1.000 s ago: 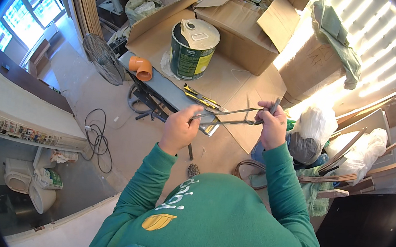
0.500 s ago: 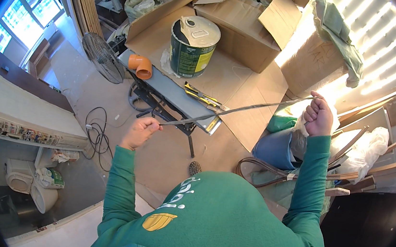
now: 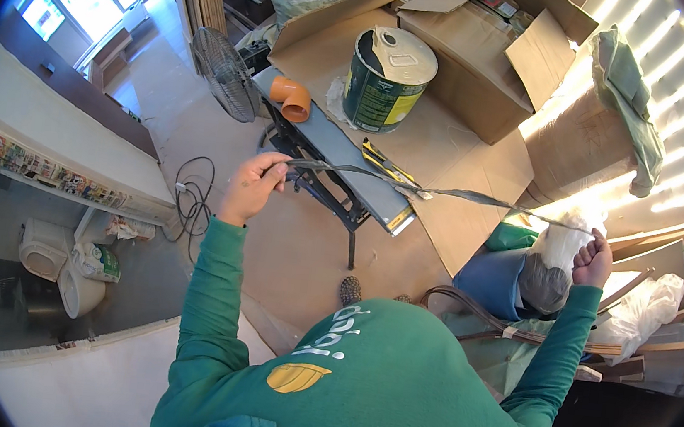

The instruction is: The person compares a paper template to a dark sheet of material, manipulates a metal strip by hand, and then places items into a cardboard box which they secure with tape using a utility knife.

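Head | hands (image 3: 248,190): dark strip (image 3: 473,196) | cardboard box (image 3: 465,76): packages (image 3: 497,5) | green tin (image 3: 374,102): contents hidden

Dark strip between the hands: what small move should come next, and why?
Probably raise the left hand and right hand slightly together, with the dark strip stretched between them. Both hands grip it, and in this view it crosses over the bench; whether it touches cannot be told, so a small lift might be a cautious way to avoid snagging.
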The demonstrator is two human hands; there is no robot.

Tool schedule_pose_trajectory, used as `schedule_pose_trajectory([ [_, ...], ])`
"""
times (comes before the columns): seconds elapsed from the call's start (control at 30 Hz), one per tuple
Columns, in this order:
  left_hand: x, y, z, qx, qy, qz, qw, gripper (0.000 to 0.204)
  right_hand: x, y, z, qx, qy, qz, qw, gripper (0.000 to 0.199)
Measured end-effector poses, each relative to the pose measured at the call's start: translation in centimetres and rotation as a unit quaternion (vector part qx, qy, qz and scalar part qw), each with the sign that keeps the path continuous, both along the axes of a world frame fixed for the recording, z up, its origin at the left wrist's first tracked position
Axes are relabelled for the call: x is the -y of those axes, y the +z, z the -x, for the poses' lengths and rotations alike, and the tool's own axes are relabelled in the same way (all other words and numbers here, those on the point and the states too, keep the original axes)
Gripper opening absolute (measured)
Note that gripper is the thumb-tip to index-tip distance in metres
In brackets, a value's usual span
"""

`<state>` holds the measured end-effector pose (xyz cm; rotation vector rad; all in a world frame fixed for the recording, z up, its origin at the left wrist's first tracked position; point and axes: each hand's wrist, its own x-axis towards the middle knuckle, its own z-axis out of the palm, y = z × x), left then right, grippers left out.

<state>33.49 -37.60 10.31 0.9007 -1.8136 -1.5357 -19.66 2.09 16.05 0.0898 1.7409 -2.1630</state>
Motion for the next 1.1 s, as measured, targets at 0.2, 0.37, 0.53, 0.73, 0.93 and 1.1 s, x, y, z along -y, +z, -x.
schedule_pose_trajectory([
  [0.2,-1.7,1.4,3.1,-0.225,0.081,-0.009,0.971,0.014,-5.6,-7.5,3.6,0.04,0.031,-0.14,0.989,0.02],
  [0.37,-4.4,5.0,7.1,-0.326,0.077,0.008,0.942,0.013,-9.4,-13.6,7.4,0.088,0.115,-0.236,0.961,0.018],
  [0.53,-8.1,8.9,11.0,-0.324,0.053,-0.008,0.944,0.012,-9.8,-17.7,9.5,0.037,0.279,-0.324,0.903,0.026],
  [0.73,-14.7,14.3,17.8,-0.226,-0.039,0.052,0.972,0.013,-2.5,-5.3,1.7,-0.255,0.51,-0.325,0.754,0.055],
  [0.93,-19.5,16.2,25.8,-0.164,-0.074,0.103,0.978,0.017,5.7,6.0,-10.3,-0.254,0.542,0.15,0.787,0.037],
  [1.1,-20.6,17.4,27.3,-0.174,-0.015,0.15,0.973,0.02,7.4,6.0,-9.1,-0.219,0.526,0.153,0.807,0.024],
])
